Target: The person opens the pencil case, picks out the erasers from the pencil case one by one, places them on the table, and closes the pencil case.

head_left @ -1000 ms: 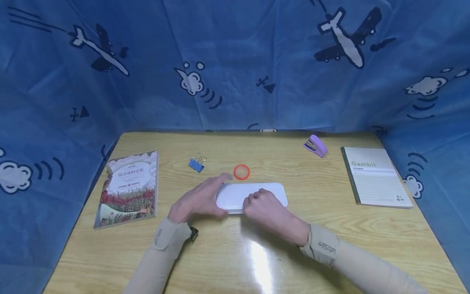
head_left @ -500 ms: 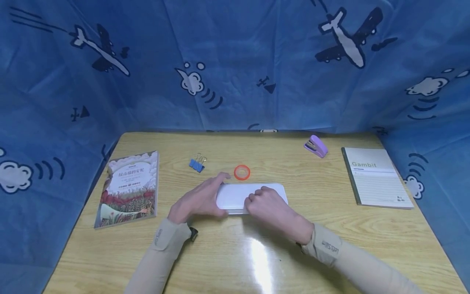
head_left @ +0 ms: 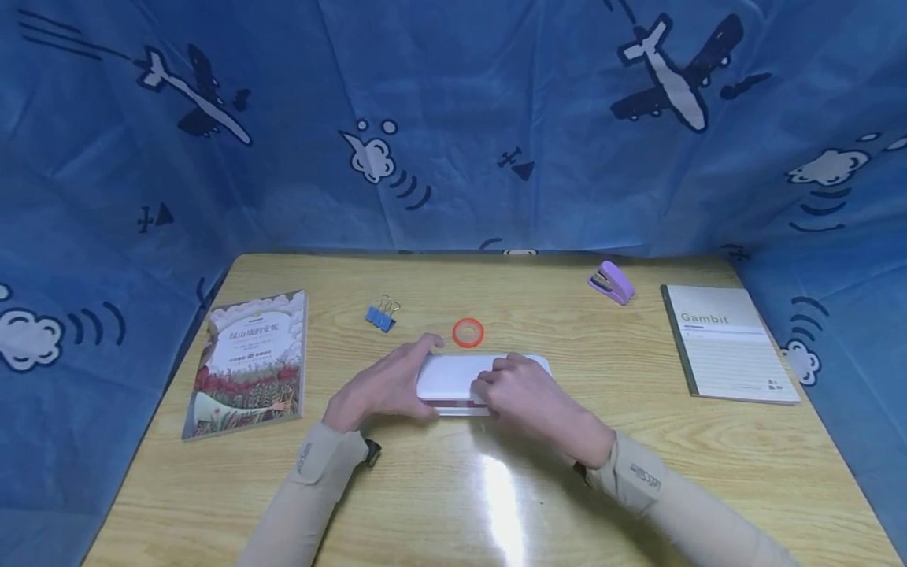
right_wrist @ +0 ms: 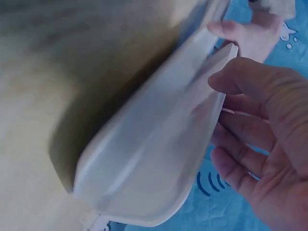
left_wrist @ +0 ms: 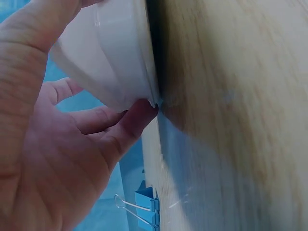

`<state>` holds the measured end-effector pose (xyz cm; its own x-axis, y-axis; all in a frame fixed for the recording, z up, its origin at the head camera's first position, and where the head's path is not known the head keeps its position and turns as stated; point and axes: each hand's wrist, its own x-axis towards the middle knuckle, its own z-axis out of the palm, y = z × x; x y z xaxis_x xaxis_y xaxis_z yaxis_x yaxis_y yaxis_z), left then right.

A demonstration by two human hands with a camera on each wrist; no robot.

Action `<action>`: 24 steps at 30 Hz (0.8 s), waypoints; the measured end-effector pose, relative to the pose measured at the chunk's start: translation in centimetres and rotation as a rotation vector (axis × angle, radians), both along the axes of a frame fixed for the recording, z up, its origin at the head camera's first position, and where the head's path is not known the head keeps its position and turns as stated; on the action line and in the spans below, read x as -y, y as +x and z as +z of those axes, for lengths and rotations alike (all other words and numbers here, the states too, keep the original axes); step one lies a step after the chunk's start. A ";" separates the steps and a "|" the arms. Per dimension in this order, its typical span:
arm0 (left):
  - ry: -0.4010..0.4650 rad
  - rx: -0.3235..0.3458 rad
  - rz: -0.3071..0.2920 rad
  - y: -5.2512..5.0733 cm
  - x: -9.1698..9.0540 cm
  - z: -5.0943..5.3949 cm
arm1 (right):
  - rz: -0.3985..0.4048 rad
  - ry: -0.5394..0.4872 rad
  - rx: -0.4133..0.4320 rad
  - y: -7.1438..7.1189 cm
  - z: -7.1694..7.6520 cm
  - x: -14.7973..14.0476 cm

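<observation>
A long white pencil case (head_left: 449, 378) with rounded corners lies on the table in the middle of the head view. My left hand (head_left: 393, 382) grips its left end, thumb on the near side and fingers on the far side. In the left wrist view, fingertips touch the case's wall (left_wrist: 115, 53) close to the tabletop. My right hand (head_left: 520, 402) pinches the front edge of the lid (right_wrist: 211, 103) between thumb and fingers. The lid is tilted up, with a gap along its near side. What lies inside cannot be made out.
An orange-red tape roll (head_left: 468, 332) lies just behind the case. A blue binder clip (head_left: 381, 316) sits behind my left hand. Farther out are a purple stapler (head_left: 612, 283), a notebook (head_left: 730, 342) on the right and an illustrated book (head_left: 248, 362) on the left.
My right hand has shifted slightly right and raised the lid's near edge, so a gap now shows beneath it. My left hand has stayed on the left end of the case.
</observation>
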<state>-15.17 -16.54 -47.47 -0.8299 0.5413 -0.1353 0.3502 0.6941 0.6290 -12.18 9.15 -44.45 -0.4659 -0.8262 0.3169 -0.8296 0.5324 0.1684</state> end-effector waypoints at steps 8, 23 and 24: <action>0.045 0.016 -0.003 0.0 0.2 -0.3 | 0.017 -0.108 0.013 -0.6 0.4 -0.8; 0.131 -0.065 -0.007 0.3 1.1 -1.4 | 0.073 -0.304 0.015 -1.6 0.0 -1.9; 0.131 -0.063 0.002 0.3 1.0 -1.4 | 0.076 -0.317 0.021 -1.8 -0.1 -1.9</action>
<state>-14.85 -17.59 -48.89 -0.8357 0.5490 -0.0112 0.3906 0.6085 0.6908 -14.00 11.10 -44.52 -0.4156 -0.7210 0.5545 -0.8707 0.4917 -0.0132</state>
